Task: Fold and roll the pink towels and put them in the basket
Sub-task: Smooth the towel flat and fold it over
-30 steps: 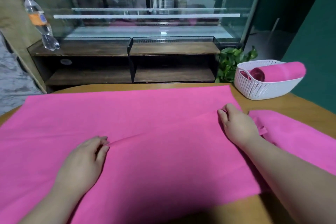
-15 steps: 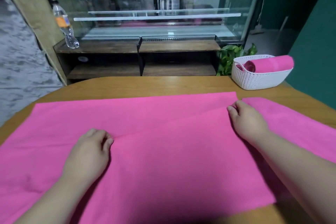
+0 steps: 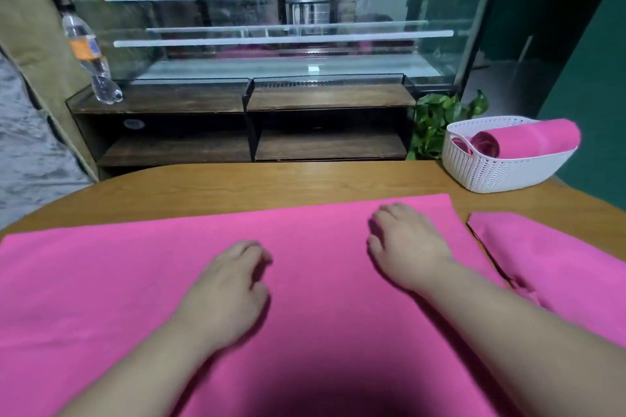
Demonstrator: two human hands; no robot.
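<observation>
- The pink towel (image 3: 101, 281) lies flat on the wooden desk (image 3: 271, 183), close to the person. The frame cuts off its left and near edges.
- The left hand (image 3: 227, 291) rests palm down on the middle of this towel. Its grip is loose, with the fingers a little bent on the cloth and pinching nothing visible. The fingertips are blurred.
- The right hand (image 3: 406, 247) rests palm down near the far right corner, its grip relaxed and the fingers slightly spread.
- A second pink towel (image 3: 559, 264) lies just beside the first, on the right, with a narrow strip of desk between them. The right forearm hides part of it, and the frame cuts off the rest.
- A white basket (image 3: 501, 176) stands at the far right of the desk, well apart from both hands. A rolled towel (image 3: 538, 137) lies in it and sticks out over the rim.
- Between the right hand and the basket are only the towel's right edge and desk wood.
- Behind the desk are a green plant (image 3: 440, 118), a low wooden shelf (image 3: 332, 96) and a plastic bottle (image 3: 89, 57) on its left end.
- The glass case (image 3: 237, 54) above is dim and full of reflections, so its contents are hard to make out.
- Something darker pink shows at the basket's handle opening, but I cannot tell what it is.
</observation>
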